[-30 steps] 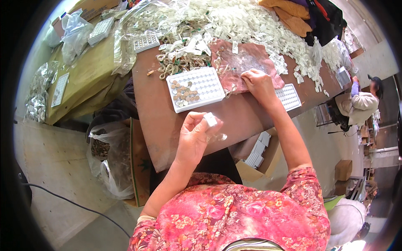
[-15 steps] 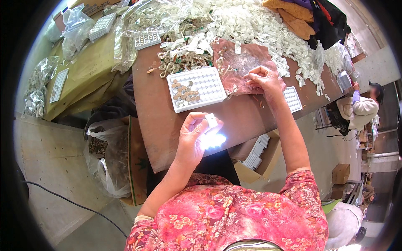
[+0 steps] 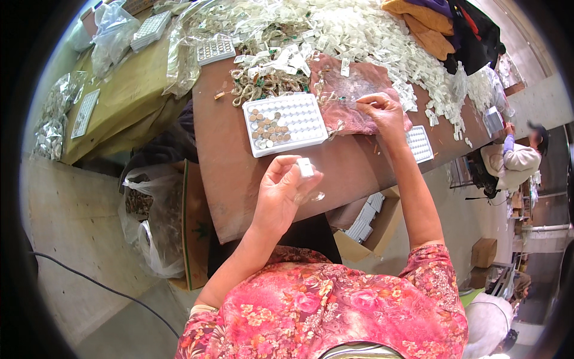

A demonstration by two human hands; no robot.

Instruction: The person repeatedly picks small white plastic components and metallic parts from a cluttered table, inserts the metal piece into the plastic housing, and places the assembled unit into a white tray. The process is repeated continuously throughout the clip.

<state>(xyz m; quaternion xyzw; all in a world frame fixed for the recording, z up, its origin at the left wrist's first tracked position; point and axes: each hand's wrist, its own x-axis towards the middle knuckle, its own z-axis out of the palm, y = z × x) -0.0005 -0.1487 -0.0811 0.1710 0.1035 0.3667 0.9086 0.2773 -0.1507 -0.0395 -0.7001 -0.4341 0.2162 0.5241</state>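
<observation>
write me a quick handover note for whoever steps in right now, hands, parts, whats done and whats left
Left hand: raised over the near table edge, pinching a small white piece.
Right hand: fingertips on the pink bag, picking at it.
White tray: between the hands, toward the far side of the table; only its left pockets hold round brownish parts, roughly a quarter.
Done: that first patch of pockets.
Left: the remaining pockets are bare. A heap of white pieces lies beyond the bag.
</observation>
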